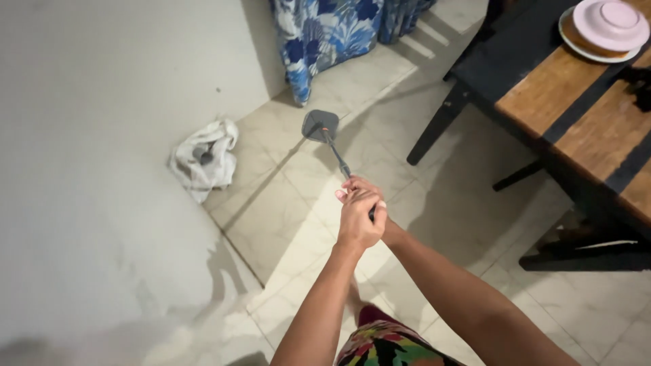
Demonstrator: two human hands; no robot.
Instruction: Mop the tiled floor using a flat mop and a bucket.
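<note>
1. Over the tiled floor point(468, 196), near the wall point(102, 135), a mop point(321, 127) is held out in front of the body, its flat grey head resting on the tiles close to the corner.
2. The handle point(338, 157) is gripped by both hands stacked at one spot, so that the long shaft can be steered with two arms rather than one.
3. The left hand point(359, 215) is seen on top, its fingers point(363, 196) closed around the handle; the thumb side is turned toward the camera.
4. The right hand point(355, 186) is largely hidden behind the left; its fingertips are seen curled at the handle, so a closed grip is judged, though the full wrap cannot be told.
5. The handle is kept slanted, low at the head and high at the hands, which lets the head lie flat on the floor.
6. A crumpled white cloth point(205, 157) is left against the wall, well apart from the mop head, out of the swept path.
7. A blue floral curtain point(325, 34) hangs down to the floor beyond the mop.
8. To the right, a wooden surface point(576, 129) with dark bands carries stacked plates point(605, 28), kept up off the floor.
</note>
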